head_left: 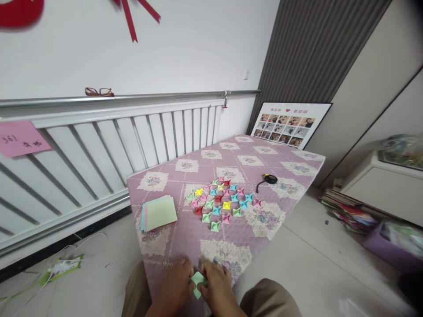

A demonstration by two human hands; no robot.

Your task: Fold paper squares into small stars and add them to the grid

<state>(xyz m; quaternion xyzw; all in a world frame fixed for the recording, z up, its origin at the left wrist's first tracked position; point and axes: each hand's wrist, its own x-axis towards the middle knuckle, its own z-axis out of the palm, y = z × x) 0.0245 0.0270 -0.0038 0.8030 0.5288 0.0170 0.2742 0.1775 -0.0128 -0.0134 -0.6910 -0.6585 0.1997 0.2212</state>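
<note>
A small pale green folded paper (198,281) lies at the near end of the table, between my two hands. My left hand (178,279) is closed on its left side, fingers curled at the edge. From the right, my right hand (216,281) pinches the opposite side of the same paper. Several small folded paper stars (216,211) in green, pink, blue, yellow and red sit in rows farther up the table. To the left of them rests a stack of coloured paper sheets (161,213), light green on top.
A purple floral cloth covers the table (185,237). A tape measure (271,178) lies toward its right edge. A white radiator (158,136) runs along the left, with glasses (99,92) on the pipe above. A photo board (291,125) leans at the far end.
</note>
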